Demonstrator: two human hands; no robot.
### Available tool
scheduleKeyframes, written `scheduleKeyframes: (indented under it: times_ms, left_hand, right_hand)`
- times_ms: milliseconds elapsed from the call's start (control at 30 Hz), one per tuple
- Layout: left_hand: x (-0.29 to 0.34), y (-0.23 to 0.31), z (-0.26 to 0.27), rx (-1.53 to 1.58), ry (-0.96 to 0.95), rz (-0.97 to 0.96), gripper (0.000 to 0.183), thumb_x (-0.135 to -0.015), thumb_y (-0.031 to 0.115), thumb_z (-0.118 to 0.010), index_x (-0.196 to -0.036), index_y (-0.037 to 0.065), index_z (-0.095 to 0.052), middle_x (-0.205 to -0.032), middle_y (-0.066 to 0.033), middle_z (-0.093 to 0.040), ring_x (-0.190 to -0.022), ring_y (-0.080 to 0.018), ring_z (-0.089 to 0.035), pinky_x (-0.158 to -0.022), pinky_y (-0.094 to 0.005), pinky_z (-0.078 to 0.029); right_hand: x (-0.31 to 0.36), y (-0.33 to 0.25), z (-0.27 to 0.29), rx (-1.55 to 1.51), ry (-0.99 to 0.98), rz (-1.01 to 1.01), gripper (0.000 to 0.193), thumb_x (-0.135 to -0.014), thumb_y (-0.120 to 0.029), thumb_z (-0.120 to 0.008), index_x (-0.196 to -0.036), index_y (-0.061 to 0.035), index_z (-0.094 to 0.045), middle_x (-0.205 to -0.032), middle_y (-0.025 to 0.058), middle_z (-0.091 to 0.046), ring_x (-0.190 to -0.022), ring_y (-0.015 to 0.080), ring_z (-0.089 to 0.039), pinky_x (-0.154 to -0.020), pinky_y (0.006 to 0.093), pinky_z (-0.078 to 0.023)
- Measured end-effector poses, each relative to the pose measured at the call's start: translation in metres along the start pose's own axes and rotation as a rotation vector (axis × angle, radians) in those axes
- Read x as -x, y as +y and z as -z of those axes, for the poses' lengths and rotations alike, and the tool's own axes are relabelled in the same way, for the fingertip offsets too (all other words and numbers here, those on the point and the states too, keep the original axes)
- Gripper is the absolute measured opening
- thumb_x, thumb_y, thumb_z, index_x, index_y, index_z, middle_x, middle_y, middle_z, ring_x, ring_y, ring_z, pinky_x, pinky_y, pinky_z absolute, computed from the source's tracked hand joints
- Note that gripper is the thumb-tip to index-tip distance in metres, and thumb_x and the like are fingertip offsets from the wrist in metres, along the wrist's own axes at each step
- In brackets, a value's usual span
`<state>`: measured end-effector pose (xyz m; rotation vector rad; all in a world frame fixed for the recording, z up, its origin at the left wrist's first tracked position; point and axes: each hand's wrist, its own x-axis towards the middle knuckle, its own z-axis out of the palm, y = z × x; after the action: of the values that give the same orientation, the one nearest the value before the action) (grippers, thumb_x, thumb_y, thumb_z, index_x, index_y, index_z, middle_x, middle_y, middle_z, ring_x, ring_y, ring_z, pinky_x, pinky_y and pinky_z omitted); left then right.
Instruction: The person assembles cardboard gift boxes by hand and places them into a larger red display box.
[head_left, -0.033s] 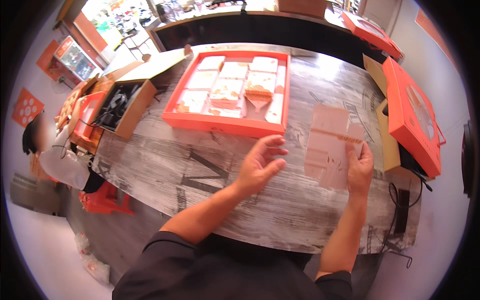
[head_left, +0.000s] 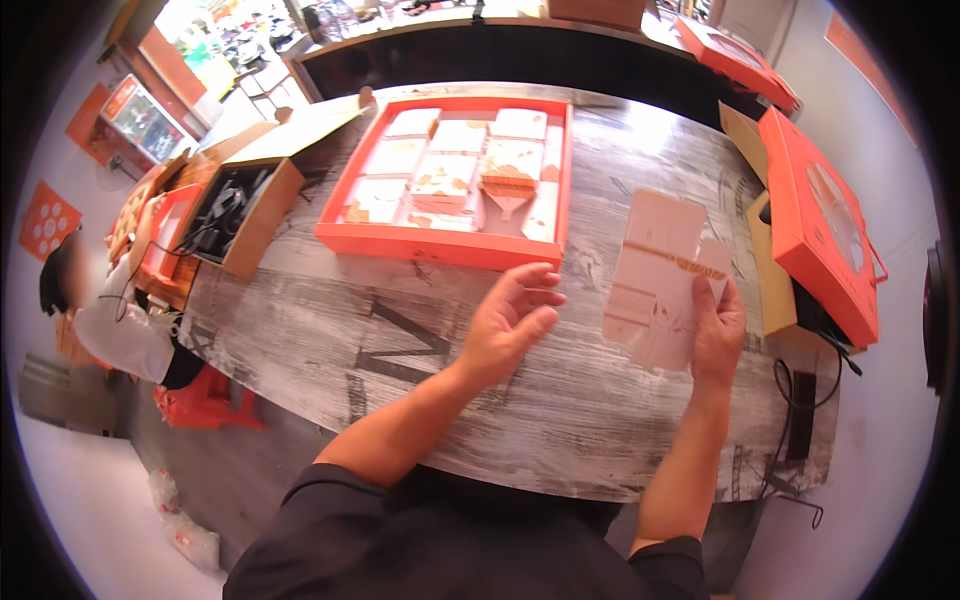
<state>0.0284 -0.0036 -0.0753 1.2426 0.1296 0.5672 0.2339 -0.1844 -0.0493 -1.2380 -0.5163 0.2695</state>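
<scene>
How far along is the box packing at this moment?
Done: the orange tray already holds several small pale boxes in rows. In hand: the right hand grips an unfolded pale box blank, still flat, over the table; the left hand hovers open beside it, touching nothing. Left: the blank is not yet folded, and the orange lid stands off to the right.
</scene>
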Motion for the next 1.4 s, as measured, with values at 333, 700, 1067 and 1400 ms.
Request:
scheduleKeyframes:
  times_ms: [333,700,1067,1400]
  left_hand:
    - [0.017,0.027,0.022,0.013,0.108,-0.02,0.036,-0.107,0.018,-0.053,-0.139,0.001,-0.05,-0.117,-0.0044,-0.067,-0.107,-0.0086,-0.059,-0.093,-0.0255,-0.048]
    - [0.02,0.014,0.032,-0.093,0.298,-0.253,0.043,-0.105,0.013,-0.056,-0.142,0.002,-0.037,-0.119,-0.0103,-0.064,-0.1,-0.0109,-0.062,-0.087,-0.0245,-0.05]
    - [0.031,0.02,0.033,-0.154,-0.076,-0.146,0.085,-0.096,0.035,-0.07,-0.154,0.002,-0.018,-0.141,-0.0216,-0.051,-0.129,-0.0252,-0.053,-0.107,-0.0382,-0.042]
    - [0.035,0.023,0.038,-0.319,-0.103,-0.286,0.064,-0.101,0.041,-0.061,-0.141,-0.002,-0.037,-0.133,-0.0146,-0.047,-0.117,-0.0182,-0.05,-0.1,-0.0332,-0.042]
  right_hand:
    - [0.065,0.027,-0.073,-0.138,-0.438,-0.081,0.03,-0.107,-0.013,-0.049,-0.133,0.0011,-0.055,-0.127,0.0061,-0.063,-0.113,0.0101,-0.056,-0.098,0.0269,-0.044]
    - [0.073,0.033,-0.075,-0.375,-0.75,-0.167,0.065,-0.104,-0.019,-0.055,-0.157,0.0047,-0.026,-0.155,0.014,-0.043,-0.143,0.0225,-0.039,-0.117,0.0389,-0.029]
    - [0.072,0.034,-0.076,-0.092,-0.601,0.013,0.072,-0.093,-0.028,-0.075,-0.149,0.0019,-0.042,-0.124,0.0085,-0.056,-0.1,0.0144,-0.062,-0.09,0.0308,-0.05]
    - [0.074,0.027,-0.076,0.046,-0.593,0.213,0.055,-0.094,-0.025,-0.072,-0.138,0.0016,-0.053,-0.13,0.014,-0.052,-0.102,0.0167,-0.058,-0.084,0.0303,-0.051]
